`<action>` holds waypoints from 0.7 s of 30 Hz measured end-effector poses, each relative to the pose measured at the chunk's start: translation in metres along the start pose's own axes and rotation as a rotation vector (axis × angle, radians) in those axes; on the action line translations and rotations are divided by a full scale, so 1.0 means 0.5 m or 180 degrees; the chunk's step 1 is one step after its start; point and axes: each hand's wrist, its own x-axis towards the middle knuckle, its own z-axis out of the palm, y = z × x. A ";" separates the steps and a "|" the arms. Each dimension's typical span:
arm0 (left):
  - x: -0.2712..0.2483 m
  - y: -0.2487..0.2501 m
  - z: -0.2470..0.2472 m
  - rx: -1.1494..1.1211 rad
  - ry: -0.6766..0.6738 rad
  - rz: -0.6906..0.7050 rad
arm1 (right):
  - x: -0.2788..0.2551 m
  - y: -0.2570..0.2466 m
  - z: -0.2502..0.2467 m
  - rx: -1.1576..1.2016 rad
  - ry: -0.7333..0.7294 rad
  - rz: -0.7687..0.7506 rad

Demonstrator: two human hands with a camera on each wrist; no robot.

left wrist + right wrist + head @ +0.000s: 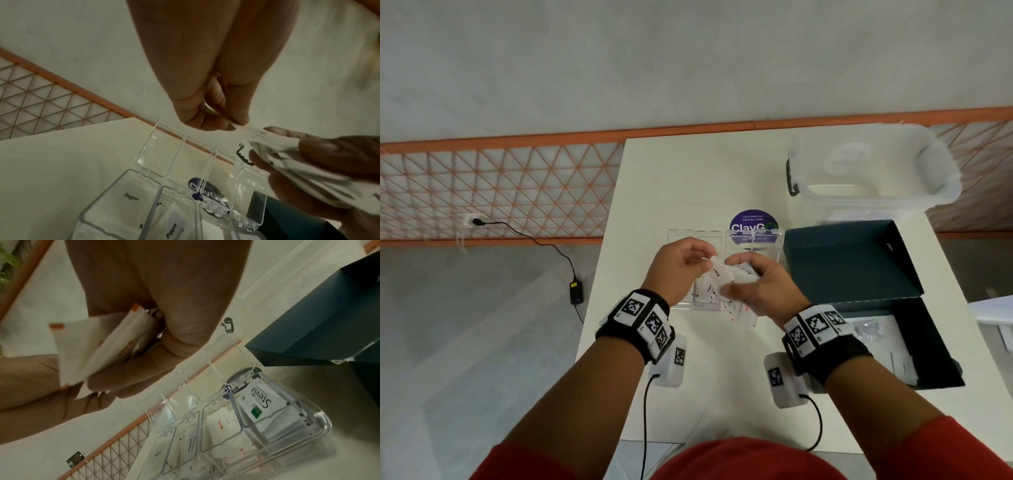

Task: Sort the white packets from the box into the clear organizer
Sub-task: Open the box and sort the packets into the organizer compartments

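Observation:
Both hands hover over the clear organizer (770, 240) in the middle of the white table (688, 178). My right hand (736, 274) grips a fanned bunch of white packets (98, 350), which shows as a stack of packets (298, 164) in the left wrist view. My left hand (705, 262) pinches the end of one white packet (717, 272) sticking out of that bunch, thumb and fingertips (242, 119) closed on its corner. The organizer's lids stand up; its compartments (127, 199) hold packets marked Sugar, Pepper and Stevia (257, 399). The dark box (859, 274) lies to the right, lid up, with packets (897, 359) inside.
A clear plastic bin (873, 171) with a lid stands at the back right. A round purple sticker (753, 221) lies behind the organizer. The table's left edge drops to the floor, where a power adapter (576, 293) and cable lie by an orange mesh fence (500, 192).

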 end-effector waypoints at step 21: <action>0.020 -0.012 -0.015 0.0241 0.0385 -0.0007 | 0.026 0.013 -0.028 0.0074 0.0147 -0.0008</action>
